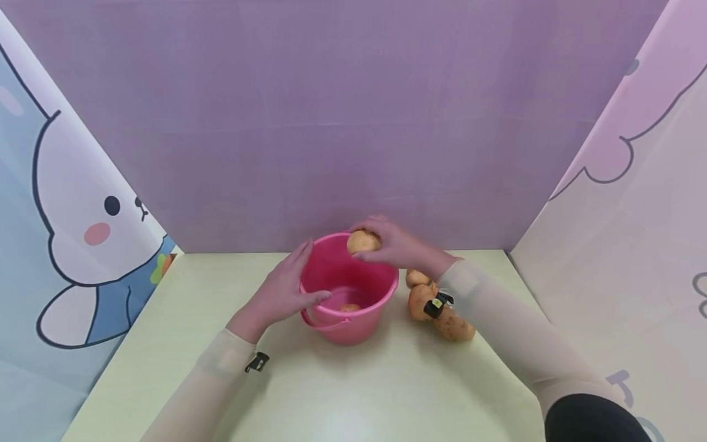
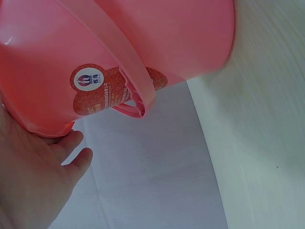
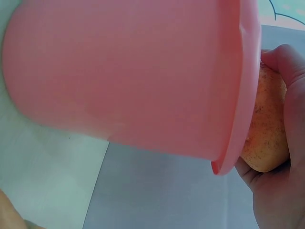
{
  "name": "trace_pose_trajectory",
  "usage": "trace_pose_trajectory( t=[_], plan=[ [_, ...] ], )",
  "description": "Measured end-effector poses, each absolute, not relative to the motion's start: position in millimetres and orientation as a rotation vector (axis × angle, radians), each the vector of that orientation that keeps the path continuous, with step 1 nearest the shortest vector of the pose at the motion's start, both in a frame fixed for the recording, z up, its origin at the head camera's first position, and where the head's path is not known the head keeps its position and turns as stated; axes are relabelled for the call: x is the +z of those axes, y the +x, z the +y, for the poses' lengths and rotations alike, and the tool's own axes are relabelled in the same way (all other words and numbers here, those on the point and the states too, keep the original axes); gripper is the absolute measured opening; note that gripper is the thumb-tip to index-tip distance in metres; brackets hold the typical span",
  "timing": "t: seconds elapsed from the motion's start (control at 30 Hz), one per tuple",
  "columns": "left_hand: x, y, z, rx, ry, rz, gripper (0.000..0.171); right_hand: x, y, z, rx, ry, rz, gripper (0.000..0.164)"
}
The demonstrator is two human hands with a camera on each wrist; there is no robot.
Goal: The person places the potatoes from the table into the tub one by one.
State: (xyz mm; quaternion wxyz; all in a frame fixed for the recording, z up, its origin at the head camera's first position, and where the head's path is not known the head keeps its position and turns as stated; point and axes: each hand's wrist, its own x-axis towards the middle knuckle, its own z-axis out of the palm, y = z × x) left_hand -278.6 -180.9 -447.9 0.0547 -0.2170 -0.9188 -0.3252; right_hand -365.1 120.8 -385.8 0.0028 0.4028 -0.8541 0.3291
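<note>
A pink bucket (image 1: 347, 328) stands upright on the table, its handle hanging down at the front left. My left hand (image 1: 278, 288) holds its left rim, thumb over the opening and fingers along the outside; in the left wrist view two fingertips show past the rim. Over the bucket's back right rim, my right hand (image 1: 389, 242) grips a potato (image 1: 363, 242) between thumb and fingers. The right wrist view shows that potato (image 3: 267, 121) beside the rim, partly hidden by the bucket. Inside, on the bottom, lies another potato (image 1: 350, 307), mostly hidden by the front wall.
Several potatoes (image 1: 454, 325) lie on the table right of the bucket, partly covered by my right forearm. Behind the pale table (image 1: 353, 393) rises a purple backdrop (image 1: 353, 123). Printed cartoon panels (image 1: 83, 233) stand at both sides.
</note>
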Motion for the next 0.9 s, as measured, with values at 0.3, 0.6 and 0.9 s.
trace_pose_trajectory(
  t=[0.3, 0.6, 0.9],
  plan=[
    [-448.6, -278.2, -180.5, -1.021, -0.644, -2.792, 0.128, -382.7, -360.3, 107.5, 0.969, 1.292, -2.731, 0.062],
    [-448.0, -278.4, -180.9, -1.027, -0.641, -2.798, 0.128, -386.6, -364.9, 102.7, 0.926, 1.329, -2.717, 0.067],
    [-448.9, -277.8, -180.5, -1.046, -0.649, -2.790, 0.128, -388.6, -363.0, 97.8, 0.923, 1.310, -2.746, 0.068]
  ],
)
